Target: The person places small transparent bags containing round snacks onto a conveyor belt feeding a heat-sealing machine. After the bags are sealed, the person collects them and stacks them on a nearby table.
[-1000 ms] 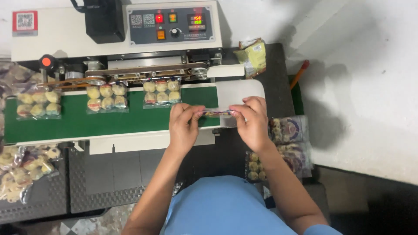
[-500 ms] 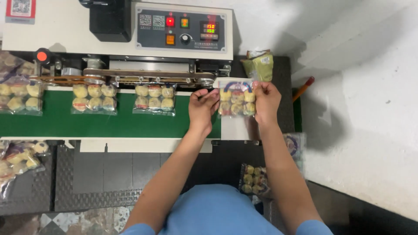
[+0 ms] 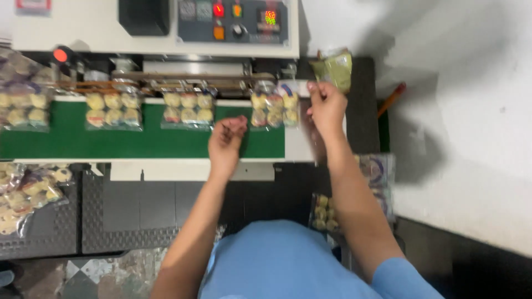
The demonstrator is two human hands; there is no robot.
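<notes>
A clear bag of round pastries (image 3: 274, 108) lies at the right end of the green conveyor belt (image 3: 138, 141), its top edge under the sealer's rail (image 3: 188, 77). My right hand (image 3: 327, 106) pinches the bag's upper right corner. Just left of the bag, my left hand (image 3: 226, 141) hovers over the belt with loosely curled fingers and holds nothing. Two more filled bags (image 3: 188, 108) (image 3: 113, 109) ride the belt further left, and another bag (image 3: 22, 109) sits at the left edge.
The sealing machine's control panel (image 3: 233, 19) with lit buttons stands behind the belt. A green packet (image 3: 335, 66) rests at the machine's right end. Filled bags pile at lower left (image 3: 25, 191) and beside my right arm (image 3: 324, 213). A white wall is on the right.
Both hands carried the bag from the belt's near right edge up to the sealer rail. My left hand has let go and drawn back left; the other bags moved left.
</notes>
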